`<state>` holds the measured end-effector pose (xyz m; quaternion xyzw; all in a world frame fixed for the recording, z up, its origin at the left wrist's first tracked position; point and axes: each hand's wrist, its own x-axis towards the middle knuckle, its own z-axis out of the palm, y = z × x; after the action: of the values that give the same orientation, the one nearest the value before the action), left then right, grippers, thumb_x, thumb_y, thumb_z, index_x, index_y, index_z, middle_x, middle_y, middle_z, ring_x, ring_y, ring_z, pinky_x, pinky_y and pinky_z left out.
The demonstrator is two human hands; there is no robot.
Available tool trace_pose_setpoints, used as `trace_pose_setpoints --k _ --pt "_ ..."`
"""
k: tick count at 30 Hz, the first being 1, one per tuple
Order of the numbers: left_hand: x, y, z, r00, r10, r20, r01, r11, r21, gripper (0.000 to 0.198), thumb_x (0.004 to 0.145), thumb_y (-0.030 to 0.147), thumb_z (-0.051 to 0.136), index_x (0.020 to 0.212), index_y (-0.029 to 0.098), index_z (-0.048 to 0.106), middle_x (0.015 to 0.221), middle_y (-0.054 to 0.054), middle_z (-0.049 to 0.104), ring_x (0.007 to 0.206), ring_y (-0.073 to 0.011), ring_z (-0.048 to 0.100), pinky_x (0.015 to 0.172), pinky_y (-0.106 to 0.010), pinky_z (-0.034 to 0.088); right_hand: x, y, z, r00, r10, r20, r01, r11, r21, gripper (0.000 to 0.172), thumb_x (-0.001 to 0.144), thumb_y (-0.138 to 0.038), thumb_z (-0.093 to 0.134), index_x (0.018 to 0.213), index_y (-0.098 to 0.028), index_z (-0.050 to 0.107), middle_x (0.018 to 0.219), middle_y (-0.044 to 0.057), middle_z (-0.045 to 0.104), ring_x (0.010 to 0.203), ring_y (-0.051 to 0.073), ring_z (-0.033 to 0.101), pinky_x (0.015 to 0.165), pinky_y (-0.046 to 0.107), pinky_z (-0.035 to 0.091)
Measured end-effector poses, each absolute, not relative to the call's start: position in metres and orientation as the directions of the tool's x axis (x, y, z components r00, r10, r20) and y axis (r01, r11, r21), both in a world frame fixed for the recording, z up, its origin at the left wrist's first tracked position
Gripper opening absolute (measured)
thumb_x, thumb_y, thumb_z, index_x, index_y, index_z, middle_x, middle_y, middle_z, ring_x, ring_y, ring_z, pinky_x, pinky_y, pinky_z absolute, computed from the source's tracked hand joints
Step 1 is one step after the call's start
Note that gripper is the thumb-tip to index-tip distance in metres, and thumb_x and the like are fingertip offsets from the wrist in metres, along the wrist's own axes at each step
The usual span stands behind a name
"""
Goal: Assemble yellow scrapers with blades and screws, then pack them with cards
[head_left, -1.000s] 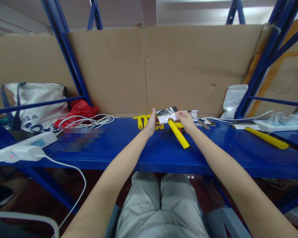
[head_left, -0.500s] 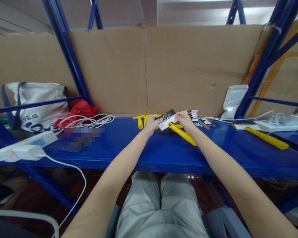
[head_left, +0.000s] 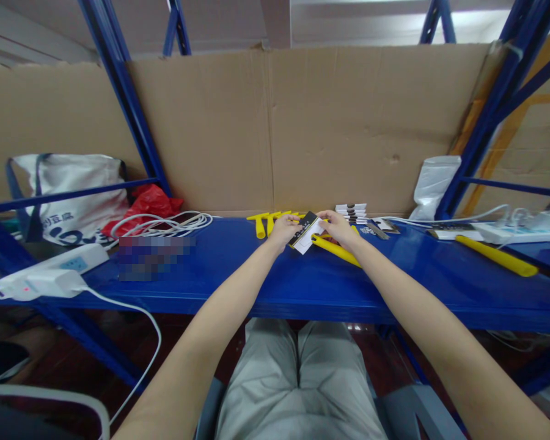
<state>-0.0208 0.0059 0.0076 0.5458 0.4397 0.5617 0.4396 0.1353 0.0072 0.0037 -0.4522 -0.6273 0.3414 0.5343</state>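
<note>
1. On my feed the left hand [head_left: 284,233] is closed down narrow, fingers and thumb on the left edge of a black-and-white card [head_left: 310,234].
2. The right hand [head_left: 338,227] is narrow too, its fingertips pinching the card's upper right corner. A yellow handle [head_left: 335,249] runs just under that hand; I can't tell from here whether the hand grips it as well.
3. The card sits tilted between the two hands, black band toward the left, white part toward the right. Its print is too small for me to read. The handle's dark, hollow-looking end shows right by the card's right edge.
4. Behind the left hand I see a row of yellow tools [head_left: 260,227]; beyond the right hand, a stack of small packets [head_left: 351,212].
5. All this is at a blue tabletop [head_left: 211,269], backed by cardboard [head_left: 201,134]. To the left are a coiled white cable [head_left: 174,225], a red bag [head_left: 152,200] and a printed tote [head_left: 76,198]; far right, another yellow piece [head_left: 497,255] lies alone.
</note>
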Motion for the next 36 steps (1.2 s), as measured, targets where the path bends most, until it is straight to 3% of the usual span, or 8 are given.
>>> trace_pose_setpoints --k 4,9,15,18,20,25,31,36 --pt "-0.021 0.008 0.005 -0.087 0.966 0.243 -0.008 -0.244 0.97 0.024 0.063 -0.005 0.063 0.07 0.017 0.054 0.056 0.003 0.057 0.053 -0.0096 0.054 0.063 -0.024 0.046 0.137 0.009 0.001 -0.067 0.886 0.46 0.356 0.452 -0.818 0.017 0.077 -0.013 0.053 0.093 -0.019 0.058 0.088 0.004 0.062 0.071 0.014 0.061 0.065 0.031 0.054" --pt "-0.022 0.012 0.004 -0.199 0.947 0.252 -0.015 -0.26 0.966 0.024 0.063 -0.004 0.06 0.071 0.018 0.053 0.056 0.005 0.054 0.052 -0.0084 0.052 0.057 -0.02 0.043 0.14 0.006 0.002 -0.215 0.742 0.635 0.639 0.599 -0.483 0.02 0.076 -0.019 0.059 0.095 -0.015 0.059 0.101 0.01 0.059 0.098 0.022 0.057 0.089 0.041 0.047" --pt "-0.026 0.018 0.004 -0.252 0.945 0.21 -0.059 -0.232 0.971 0.021 0.062 0.0 0.061 0.071 0.018 0.055 0.059 0.004 0.056 0.056 -0.0096 0.055 0.059 -0.021 0.045 0.143 0.001 0.001 -0.37 0.706 0.604 0.648 0.662 -0.377 0.049 0.074 -0.032 0.066 0.117 -0.014 0.051 0.116 0.015 0.054 0.11 0.025 0.052 0.093 0.044 0.044" --pt "-0.026 0.019 0.004 -0.282 0.941 0.188 -0.077 -0.218 0.973 0.021 0.061 0.0 0.062 0.068 0.018 0.054 0.06 0.003 0.057 0.059 -0.0112 0.057 0.064 -0.024 0.046 0.143 0.002 0.0 -0.438 0.681 0.587 0.636 0.696 -0.332 0.068 0.067 -0.027 0.072 0.128 -0.018 0.044 0.127 0.014 0.049 0.121 0.026 0.046 0.1 0.046 0.038" --pt "-0.026 0.02 0.005 -0.29 0.941 0.172 -0.085 -0.204 0.975 0.021 0.06 0.0 0.062 0.067 0.018 0.054 0.061 0.003 0.057 0.06 -0.0122 0.058 0.067 -0.026 0.047 0.142 0.001 0.0 -0.467 0.674 0.572 0.647 0.701 -0.299 0.072 0.066 -0.022 0.072 0.131 -0.021 0.04 0.129 0.013 0.048 0.123 0.026 0.044 0.103 0.045 0.036" --pt "-0.028 0.02 0.008 -0.313 0.937 0.157 -0.128 -0.206 0.97 0.019 0.061 0.001 0.061 0.067 0.017 0.054 0.064 0.002 0.058 0.062 -0.0121 0.058 0.068 -0.026 0.047 0.138 -0.009 0.006 -0.46 0.685 0.565 0.734 0.651 -0.192 0.053 0.073 -0.016 0.062 0.123 -0.018 0.044 0.123 0.013 0.049 0.115 0.025 0.051 0.094 0.04 0.041" --pt "-0.031 0.019 0.013 -0.309 0.939 0.15 -0.137 -0.2 0.97 0.018 0.062 0.002 0.061 0.068 0.018 0.055 0.064 0.002 0.059 0.065 -0.013 0.06 0.068 -0.026 0.048 0.13 -0.029 0.028 -0.572 0.705 0.42 0.796 0.601 0.075 0.027 0.084 -0.013 0.045 0.11 -0.018 0.054 0.11 0.012 0.055 0.089 0.021 0.06 0.074 0.032 0.045" --pt "-0.027 0.017 0.013 -0.259 0.956 0.141 -0.071 -0.164 0.984 0.018 0.064 0.003 0.063 0.074 0.017 0.057 0.067 0.0 0.062 0.062 -0.0113 0.058 0.061 -0.022 0.046 0.136 -0.032 0.039 -0.65 0.708 0.276 0.759 0.627 0.178 0.027 0.085 -0.01 0.042 0.101 -0.02 0.061 0.104 0.011 0.06 0.082 0.02 0.061 0.068 0.029 0.042"
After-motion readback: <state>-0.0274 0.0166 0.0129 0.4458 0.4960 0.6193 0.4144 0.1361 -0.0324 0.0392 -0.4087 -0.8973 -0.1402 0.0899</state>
